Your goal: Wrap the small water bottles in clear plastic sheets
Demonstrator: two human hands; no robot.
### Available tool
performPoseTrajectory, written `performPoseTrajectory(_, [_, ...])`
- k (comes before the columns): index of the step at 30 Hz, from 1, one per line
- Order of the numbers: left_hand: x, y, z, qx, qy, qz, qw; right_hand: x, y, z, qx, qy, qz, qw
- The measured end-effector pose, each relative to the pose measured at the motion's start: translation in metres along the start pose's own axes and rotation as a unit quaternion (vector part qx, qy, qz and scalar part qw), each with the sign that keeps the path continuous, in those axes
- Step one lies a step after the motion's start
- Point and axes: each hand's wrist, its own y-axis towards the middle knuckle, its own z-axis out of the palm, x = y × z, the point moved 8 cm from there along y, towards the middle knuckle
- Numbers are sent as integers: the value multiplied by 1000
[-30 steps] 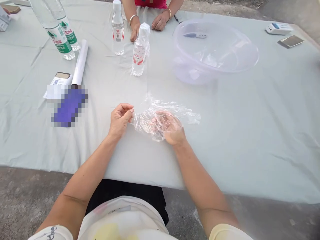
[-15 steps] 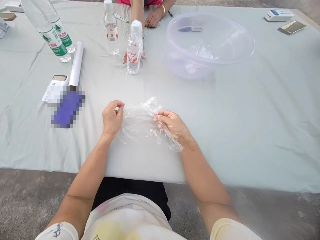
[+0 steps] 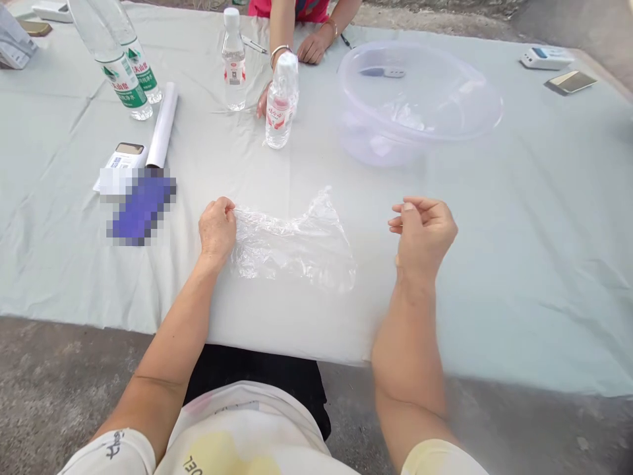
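A crumpled sheet of clear plastic film point(image 3: 297, 247) lies partly spread on the table in front of me. My left hand point(image 3: 218, 227) pinches its upper left corner between thumb and fingers. My right hand point(image 3: 425, 231) is over the table to the right of the film, apart from it. Its fingers are loosely bent and slightly parted, with nothing visible in them. Beyond the film, a small water bottle point(image 3: 279, 119) stands upright with clear film around its top, and another person's hand point(image 3: 264, 102) is behind it.
A translucent purple basin point(image 3: 376, 148) holds crumpled film. A second small bottle point(image 3: 234, 66), two large bottles, a white roll point(image 3: 163, 125), a white card and a pixelated purple thing point(image 3: 142, 208) are on the left. A power bank point(image 3: 546, 58) and phone point(image 3: 571, 82) lie far right.
My right hand has let go of the film and moved right. The film now lies flatter and more spread out, with my left hand still at its corner.
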Motion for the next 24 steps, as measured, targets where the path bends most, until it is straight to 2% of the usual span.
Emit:
performPoseTrajectory(1, [-1, -1, 2, 9, 2, 2, 1000, 17, -7, 2, 12, 1, -69, 998])
performPoseTrajectory(2, [-2, -1, 4, 16, 6, 5, 1000, 35, -18, 12, 69, -12, -138, 988])
performPoseTrajectory(3, [-3, -2, 5, 19, 11, 8, 1000, 51, -34, 30, 166, -40, -198, 965])
performPoseTrajectory(4, [-4, -3, 6, 21, 17, 10, 1000, 63, -55, 53, 287, -78, -242, 923])
performPoseTrajectory(6, [-5, -4, 8, 26, 33, 14, 999, 69, -103, 93, 509, -157, -281, 799])
performPoseTrajectory(7, [-5, -5, 9, 31, 41, 15, 999, 67, -121, 107, 578, -190, -286, 740])
performPoseTrajectory(8, [-5, -5, 10, 38, 50, 16, 998, 64, -133, 119, 616, -220, -289, 699])
performPoseTrajectory(9, [-6, -6, 12, 47, 59, 18, 997, 60, -137, 130, 630, -249, -289, 676])
performPoseTrajectory(10, [-6, -6, 13, 56, 66, 20, 996, 56, -135, 142, 629, -276, -285, 669])
performPoseTrajectory(11, [-6, -7, 15, 65, 71, 22, 995, 52, -129, 153, 614, -299, -278, 675])
performPoseTrajectory(12, [-6, -7, 17, 73, 74, 23, 994, 48, -118, 162, 588, -319, -270, 692])
performPoseTrajectory(15, [-5, -8, 19, 89, 71, 20, 993, 41, -78, 179, 469, -356, -245, 770])
performPoseTrajectory(17, [-5, -8, 19, 97, 67, 20, 993, 33, -59, 184, 413, -381, -220, 798])
performPoseTrajectory(20, [-10, -10, 20, 114, 66, 43, 990, 23, -47, 188, 369, -415, -210, 805])
performPoseTrajectory(24, [-18, -14, 26, 151, 80, 93, 981, 21, -46, 189, 321, -427, -244, 809])
